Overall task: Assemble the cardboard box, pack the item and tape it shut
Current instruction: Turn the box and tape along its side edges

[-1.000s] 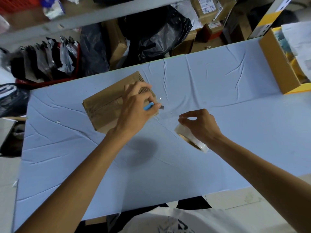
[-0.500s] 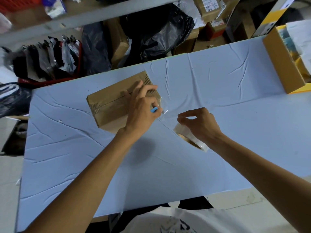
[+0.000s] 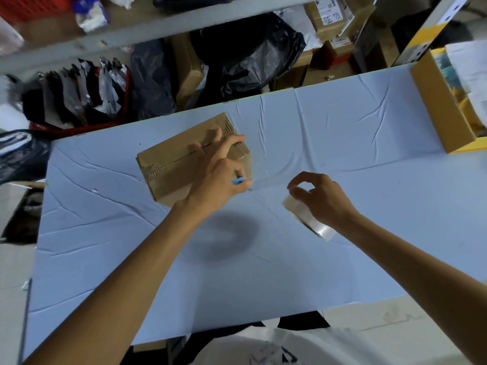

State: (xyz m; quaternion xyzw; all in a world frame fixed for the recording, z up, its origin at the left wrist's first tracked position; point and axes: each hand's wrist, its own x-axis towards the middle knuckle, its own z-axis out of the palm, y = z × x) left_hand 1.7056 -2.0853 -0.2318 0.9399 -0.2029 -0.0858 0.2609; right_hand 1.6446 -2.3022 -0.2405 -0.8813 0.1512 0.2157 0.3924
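A closed brown cardboard box [image 3: 171,164] lies on the blue table [image 3: 329,133], tape running along its top seam. My left hand [image 3: 218,175] rests on the box's right end, fingers spread on top, while gripping a small blue-handled cutter [image 3: 238,181] whose blade meets a stretched strip of clear tape [image 3: 268,180]. That strip runs from the box's right side to a roll of clear tape [image 3: 308,219] held in my right hand [image 3: 321,198], just above the table to the right of the box.
An open yellow-edged cardboard box [image 3: 442,106] with papers stands at the table's right edge. Behind the table are shelves, black bags [image 3: 250,56], cartons and a red basket of pouches [image 3: 79,96]. The table's front half holds only arm shadows.
My left hand slid down the box's right end, bringing the cutter blade to the tape strip. The right hand with the roll stayed almost still, keeping the tape taut.
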